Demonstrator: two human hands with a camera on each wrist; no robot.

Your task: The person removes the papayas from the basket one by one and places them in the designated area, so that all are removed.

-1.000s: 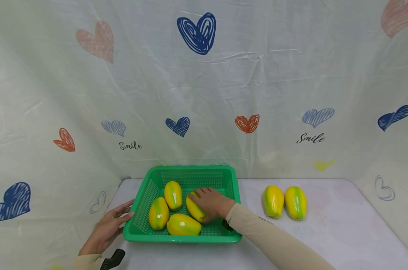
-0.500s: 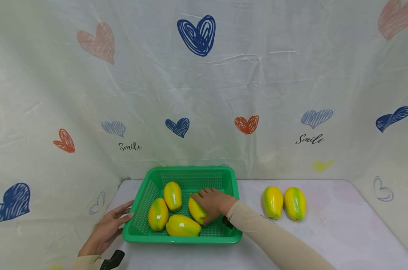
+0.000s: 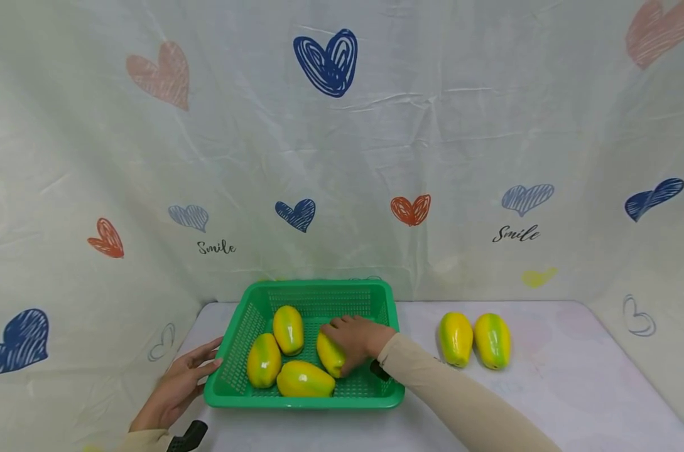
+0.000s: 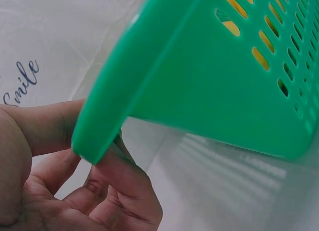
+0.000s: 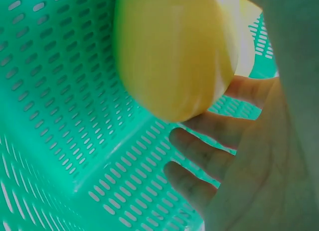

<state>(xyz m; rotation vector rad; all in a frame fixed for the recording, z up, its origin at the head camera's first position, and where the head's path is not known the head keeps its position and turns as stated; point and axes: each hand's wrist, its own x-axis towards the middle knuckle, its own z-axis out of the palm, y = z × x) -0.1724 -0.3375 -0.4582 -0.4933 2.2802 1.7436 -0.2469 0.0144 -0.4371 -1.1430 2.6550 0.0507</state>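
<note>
Near cuff: beige sleeve (image 3: 149, 439) at the lower edge, black wrist mount (image 3: 189, 437) beside it.
Left hand: (image 3: 178, 383) outside the basket's left end; rim clamped between thumb and fingers in the left wrist view. Probably there to steady it, clear of the interior.
Green basket: (image 3: 304, 402) long side toward the person, rim up, so the inside lies exposed to head view and reach.
Front fruit: (image 3: 304, 379) yellow, on its side along the near wall, roughly parallel to it.
Left-side fruit: (image 3: 264, 361) tilted, near the left wall; looks close against the front fruit, contact uncertain.
Right hand: (image 3: 357, 342) over the right wall, palm to the fruit's side; the long sleeve (image 3: 460, 397) crosses the near right corner.
Held fruit: (image 3: 330, 356) inside the basket, right of centre; spanned by fingers behind and thumb in front. Ring and little fingers (image 5: 187, 183) stand off it, so the hold seems light. Whether it bears on the floor: cannot tell.
Back fruit: (image 3: 288, 331) stands lengthwise behind the others, leaving room to its right.
Outside fruits: yellow one (image 3: 456, 339) and green-streaked one (image 3: 492, 341) side by side on the white table (image 3: 568, 376), right of the basket, apparently within right-arm range.
Backdrop: heart-printed cloth (image 3: 347, 144) behind everything, seemingly a screen.
</note>
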